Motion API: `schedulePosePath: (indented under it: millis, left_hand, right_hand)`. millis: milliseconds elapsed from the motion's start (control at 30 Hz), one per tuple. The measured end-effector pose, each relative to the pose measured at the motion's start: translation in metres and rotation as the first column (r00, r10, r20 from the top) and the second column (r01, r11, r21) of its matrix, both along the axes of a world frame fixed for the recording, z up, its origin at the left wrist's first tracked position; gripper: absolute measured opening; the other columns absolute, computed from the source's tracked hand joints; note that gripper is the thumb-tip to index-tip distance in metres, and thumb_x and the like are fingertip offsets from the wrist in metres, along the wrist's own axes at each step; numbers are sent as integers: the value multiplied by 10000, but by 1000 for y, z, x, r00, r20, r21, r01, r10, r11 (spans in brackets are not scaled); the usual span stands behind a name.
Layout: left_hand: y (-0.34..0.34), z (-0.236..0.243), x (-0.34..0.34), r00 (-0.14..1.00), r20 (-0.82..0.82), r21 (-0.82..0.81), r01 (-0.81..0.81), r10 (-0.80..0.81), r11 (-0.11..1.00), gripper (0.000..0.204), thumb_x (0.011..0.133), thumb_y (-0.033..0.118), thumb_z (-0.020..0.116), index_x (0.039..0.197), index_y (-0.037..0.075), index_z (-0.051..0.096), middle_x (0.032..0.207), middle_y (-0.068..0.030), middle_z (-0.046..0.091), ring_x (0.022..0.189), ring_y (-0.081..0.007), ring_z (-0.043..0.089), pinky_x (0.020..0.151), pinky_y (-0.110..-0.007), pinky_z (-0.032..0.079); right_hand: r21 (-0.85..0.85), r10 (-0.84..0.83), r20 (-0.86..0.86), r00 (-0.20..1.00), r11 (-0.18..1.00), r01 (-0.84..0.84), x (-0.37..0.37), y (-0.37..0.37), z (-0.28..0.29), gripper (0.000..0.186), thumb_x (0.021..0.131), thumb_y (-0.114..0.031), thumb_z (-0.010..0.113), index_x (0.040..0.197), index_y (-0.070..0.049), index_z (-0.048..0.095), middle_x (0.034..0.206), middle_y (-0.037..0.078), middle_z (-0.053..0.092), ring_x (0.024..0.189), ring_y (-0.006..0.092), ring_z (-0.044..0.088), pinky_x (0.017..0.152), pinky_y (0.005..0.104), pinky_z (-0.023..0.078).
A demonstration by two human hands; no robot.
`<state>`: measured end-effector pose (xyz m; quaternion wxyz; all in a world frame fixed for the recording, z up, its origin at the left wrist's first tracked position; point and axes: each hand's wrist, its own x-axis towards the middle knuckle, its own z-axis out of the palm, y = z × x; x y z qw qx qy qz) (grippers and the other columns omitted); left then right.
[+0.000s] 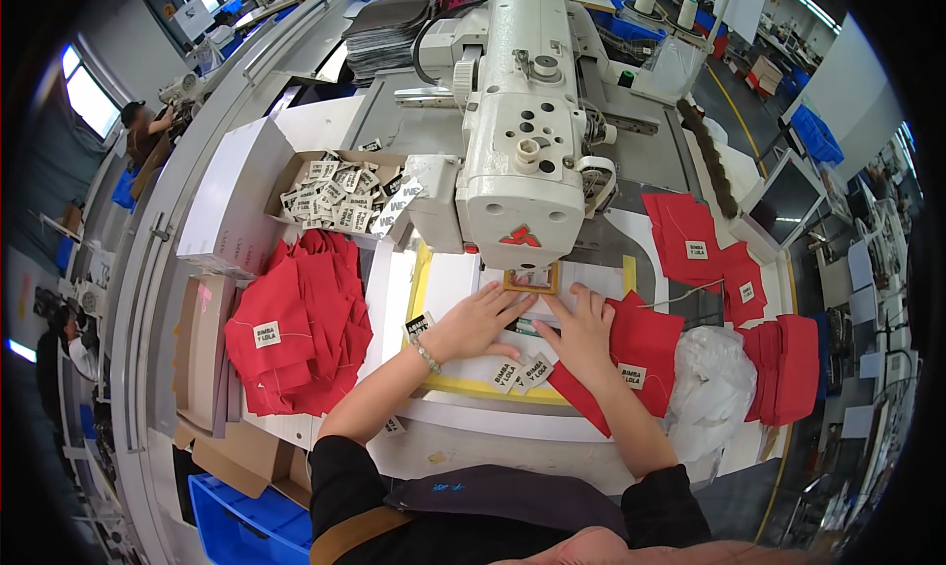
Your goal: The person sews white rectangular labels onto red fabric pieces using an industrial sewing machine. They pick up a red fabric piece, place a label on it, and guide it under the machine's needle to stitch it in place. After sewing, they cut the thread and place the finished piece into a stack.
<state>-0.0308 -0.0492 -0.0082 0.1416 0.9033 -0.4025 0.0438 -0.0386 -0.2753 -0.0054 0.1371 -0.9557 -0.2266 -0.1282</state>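
My left hand (pixel 475 321) lies flat with its fingers stretched out on the work plate under a white industrial sewing machine (pixel 522 186). My right hand (pixel 583 336) rests opposite, fingers spread. Both sets of fingertips reach the near edge of a small brass-coloured frame (pixel 532 278) below the machine head; whether they touch it is unclear. Several loose cream-and-black fabric labels (pixel 520 374) lie between my wrists, and a black label (pixel 419 327) sits by my left wrist. Red fabric pieces (pixel 647 343) with a sewn label lie beside and under my right forearm.
A heap of labelled red pieces (pixel 296 329) and a carton of labels (pixel 340 196) stand left. On the right are more red pieces (pixel 680 232), a crumpled plastic bag (pixel 711 376), a red stack (pixel 785 370) and a screen (pixel 785 199). A blue bin (pixel 246 526) is lower left.
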Motion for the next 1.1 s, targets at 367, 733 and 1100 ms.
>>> schedulePosePath:
  millis: [367, 733, 1100]
  left_hand:
    - [5, -10, 7, 1000, -27, 11, -15, 15, 1000, 912, 823, 663, 535, 1444, 21, 357, 1438, -217, 408, 1345, -379, 385, 1151, -448, 273]
    - [4, -10, 6, 998, 8, 12, -57, 57, 998, 909, 813, 668, 544, 1403, -6, 390, 1411, -232, 430, 1337, -402, 382, 1139, -459, 277]
    - [-13, -5, 4, 969, 74, -21, -237, 237, 971, 946, 791, 702, 543, 1426, 21, 380, 1324, -229, 447, 1294, -406, 360, 1096, -503, 279]
  right_hand:
    - [-45, -15, 36, 999, 999, 16, 0, 6, -6, 495, 854, -492, 623, 1256, -204, 596, 1279, 177, 454, 1122, 319, 423, 862, 463, 313]
    - [-65, -24, 37, 999, 998, 26, 0, 9, -9, 519, 854, -503, 615, 1275, -201, 585, 1291, 175, 452, 1123, 311, 427, 860, 462, 311]
    - [-60, -19, 38, 999, 998, 22, -1, 9, -7, 544, 846, -483, 633, 1302, -194, 566, 1295, 178, 449, 1117, 312, 429, 862, 451, 313]
